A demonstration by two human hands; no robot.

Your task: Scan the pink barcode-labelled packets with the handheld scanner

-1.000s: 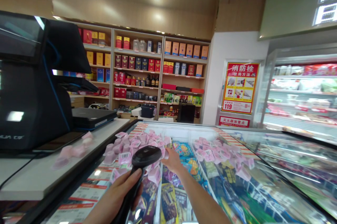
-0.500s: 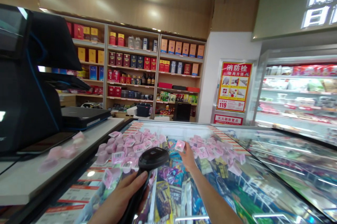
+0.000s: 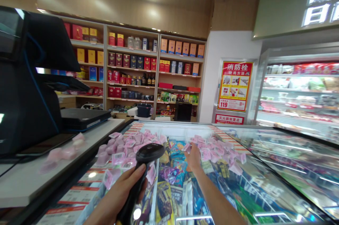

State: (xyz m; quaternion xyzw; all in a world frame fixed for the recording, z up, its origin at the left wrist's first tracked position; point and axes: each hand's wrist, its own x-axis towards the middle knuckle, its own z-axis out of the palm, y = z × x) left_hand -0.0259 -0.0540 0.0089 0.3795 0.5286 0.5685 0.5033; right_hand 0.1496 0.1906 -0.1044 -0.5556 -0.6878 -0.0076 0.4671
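My left hand (image 3: 123, 186) is wrapped round the handle of a black barcode scanner (image 3: 149, 152), its head pointing away to the right. A pinch of my right hand (image 3: 194, 157) holds a small pink jelly cup (image 3: 186, 147) beside the right-hand heap of cups. That heap of pink cups (image 3: 212, 149) lies on the glass top of a chest freezer (image 3: 185, 126). Another heap of pink cups (image 3: 129, 145), several with barcode labels up, spreads behind and left of the scanner. Part of the held cup is hidden by my fingers.
A black checkout terminal (image 3: 50, 52) stands on the white counter (image 3: 23, 186) at left. Several pink cups (image 3: 67, 152) lie along that counter. Under the glass are colourful packs (image 3: 172, 174). Behind stand shelves of boxes (image 3: 132, 61) and a lit chiller (image 3: 299, 94).
My right hand has moved slightly right, toward the right-hand heap, and the cup in it has turned. The scanner has shifted a little left and up in the view.
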